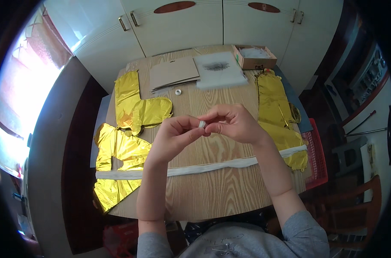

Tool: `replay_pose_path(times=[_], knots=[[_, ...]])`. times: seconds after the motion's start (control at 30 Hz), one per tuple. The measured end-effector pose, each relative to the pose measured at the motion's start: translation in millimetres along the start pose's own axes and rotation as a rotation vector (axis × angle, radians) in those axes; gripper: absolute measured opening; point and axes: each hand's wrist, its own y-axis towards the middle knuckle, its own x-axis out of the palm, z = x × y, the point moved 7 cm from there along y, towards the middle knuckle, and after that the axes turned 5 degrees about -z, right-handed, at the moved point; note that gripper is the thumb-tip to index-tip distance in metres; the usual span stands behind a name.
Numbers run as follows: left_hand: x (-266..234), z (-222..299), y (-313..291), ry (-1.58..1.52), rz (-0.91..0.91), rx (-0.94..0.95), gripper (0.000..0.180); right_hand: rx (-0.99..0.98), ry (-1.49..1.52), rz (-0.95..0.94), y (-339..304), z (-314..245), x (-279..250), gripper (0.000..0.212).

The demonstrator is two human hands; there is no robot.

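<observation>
My left hand (176,134) and my right hand (233,122) meet above the middle of the table, fingertips pinched together. Between them is a small white ridged piece (202,124), mostly covered by the fingers, so its kind is hard to make out. Below the hands a long white strip (195,170) runs across the table, passing under both forearms. Flat gold foil balloons (127,101) lie to the left, one overlapping the strip's left end. Another gold foil balloon (272,103) lies along the right side, under the strip's right end.
A small white roll (178,92) sits beyond my hands. Behind it are brown cardboard sheets (174,74) and a clear plastic bag (221,71). An open box (256,60) stands at the far right corner. A red basket (316,155) is beside the table's right edge; cabinets (182,30) close off the back.
</observation>
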Motion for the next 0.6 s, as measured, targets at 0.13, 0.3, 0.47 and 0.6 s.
replay_pose_path(times=[0.13, 0.3, 0.47, 0.6], knots=[[-1, 0, 0, 0.014, -0.071, -0.041, 0.014, 0.017, 0.114, -0.026, 0, 9, 2, 0.011], [2, 0, -2, -0.058, -0.125, -0.061, 0.011, 0.005, 0.195, -0.047, 1, 15, 5, 0.013], [-2, -2, -1, -0.025, -0.12, -0.082, 0.011, -0.004, 0.059, -0.006, 1, 13, 4, 0.013], [-3, -5, -1, -0.009, -0.126, -0.129, 0.013, -0.33, -0.399, -0.025, 0, -26, 13, 0.022]])
